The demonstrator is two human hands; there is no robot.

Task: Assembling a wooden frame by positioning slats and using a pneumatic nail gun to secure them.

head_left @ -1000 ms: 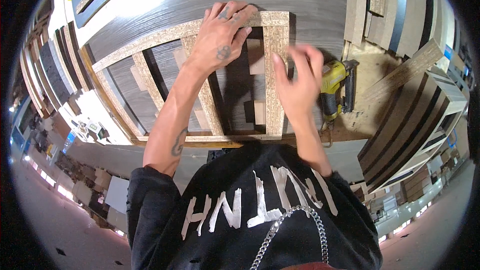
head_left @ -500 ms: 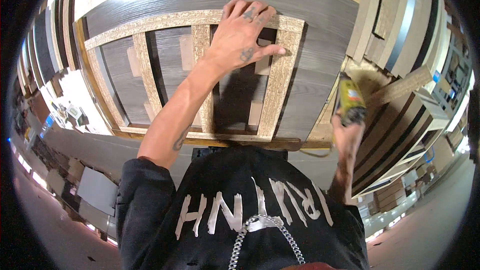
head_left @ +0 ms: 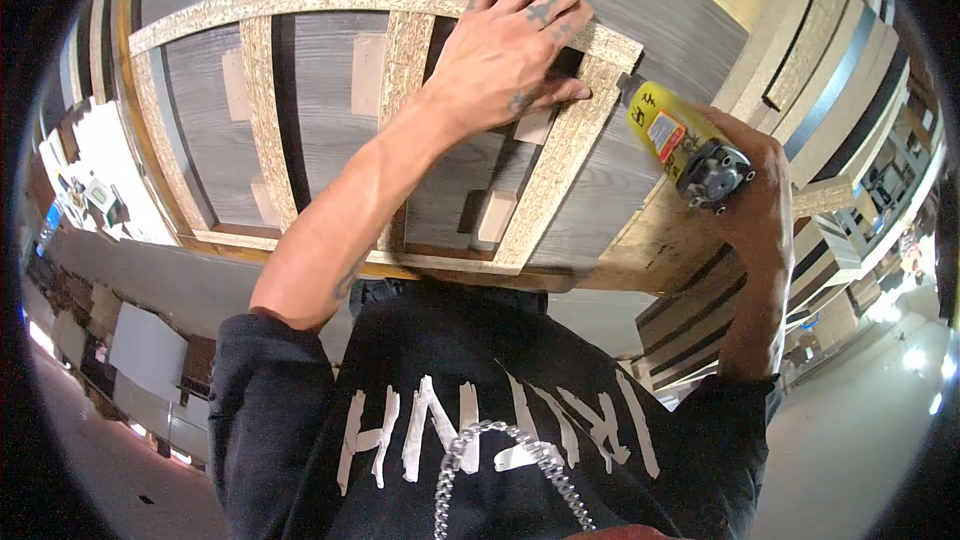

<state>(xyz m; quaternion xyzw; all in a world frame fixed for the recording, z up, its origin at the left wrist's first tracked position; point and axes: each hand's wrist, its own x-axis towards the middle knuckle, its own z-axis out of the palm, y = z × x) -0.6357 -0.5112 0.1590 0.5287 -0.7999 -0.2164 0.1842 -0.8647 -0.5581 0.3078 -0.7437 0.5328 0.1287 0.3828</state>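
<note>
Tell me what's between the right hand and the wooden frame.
The head view shows a yellow nail gun, held by the right hand, its nose by the far right corner of the wooden frame; contact is unclear.

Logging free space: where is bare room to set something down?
Bare gray board borders the wooden frame along its far edge and near right side. Crowded: the frame's far right corner, between left hand and nail gun; farther right, stacked strips.

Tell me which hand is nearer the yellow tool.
Right. The right hand is wrapped around the yellow tool; the left hand lies on the frame, to the tool's left and apart from it.
</note>
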